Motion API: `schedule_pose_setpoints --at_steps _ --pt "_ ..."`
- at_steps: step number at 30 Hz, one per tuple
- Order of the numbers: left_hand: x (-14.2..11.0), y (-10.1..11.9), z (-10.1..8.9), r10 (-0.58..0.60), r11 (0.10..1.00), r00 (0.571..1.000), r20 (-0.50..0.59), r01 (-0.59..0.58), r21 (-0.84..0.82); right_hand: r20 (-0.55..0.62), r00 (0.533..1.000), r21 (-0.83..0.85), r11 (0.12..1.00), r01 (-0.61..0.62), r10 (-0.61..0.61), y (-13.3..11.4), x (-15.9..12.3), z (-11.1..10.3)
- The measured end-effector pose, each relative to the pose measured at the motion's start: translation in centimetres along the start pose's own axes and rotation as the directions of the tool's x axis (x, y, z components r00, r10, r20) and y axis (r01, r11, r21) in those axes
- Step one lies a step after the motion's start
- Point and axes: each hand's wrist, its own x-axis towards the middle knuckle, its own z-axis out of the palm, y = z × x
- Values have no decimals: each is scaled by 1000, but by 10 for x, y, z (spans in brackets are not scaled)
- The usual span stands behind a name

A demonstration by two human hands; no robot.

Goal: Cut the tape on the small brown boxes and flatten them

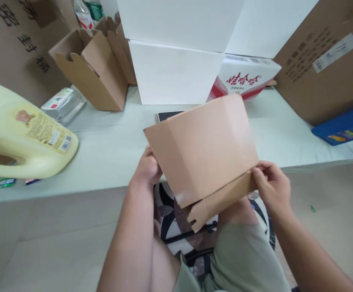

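A brown cardboard box (209, 146), partly folded, is held tilted over my lap at the table's front edge. My left hand (149, 167) grips its left side, with the fingertips hidden behind the cardboard. At the lower right corner my right hand (270, 182) pinches the box, its thumb in front near the narrow notched flap (222, 196). That flap hangs along the lower edge, its slotted end pointing down to the left. Behind the box's upper edge, part of a dark flat object with a pale rim (170, 116) shows on the table.
Folded brown boxes (103, 69) stand at the back left, near a yellow jug (27, 129) and a clear tissue pack (63, 103). White boxes (176, 73), a red-and-white carton (240, 77), a large carton (322, 56) and a blue box (343, 125) line the back and right.
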Motion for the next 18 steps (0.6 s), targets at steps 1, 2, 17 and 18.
schedule_pose_setpoints --at_steps 1,2,17,18 --pt "0 1 1 -8 999 1000 -10 7 -37 -31 999 -41 999 31 -32 2 -1 0" --pt "1 1 2 -17 998 1000 -14 16 -59 -74 997 -17 999 35 -36 4 -2 1" --pt "26 -15 22 -9 993 997 -77 0 -121 374 892 604 664 -442 254 23 -11 -24" --pt "27 -16 24 -28 993 997 -76 19 -119 293 925 613 695 -376 241 27 -3 -37"
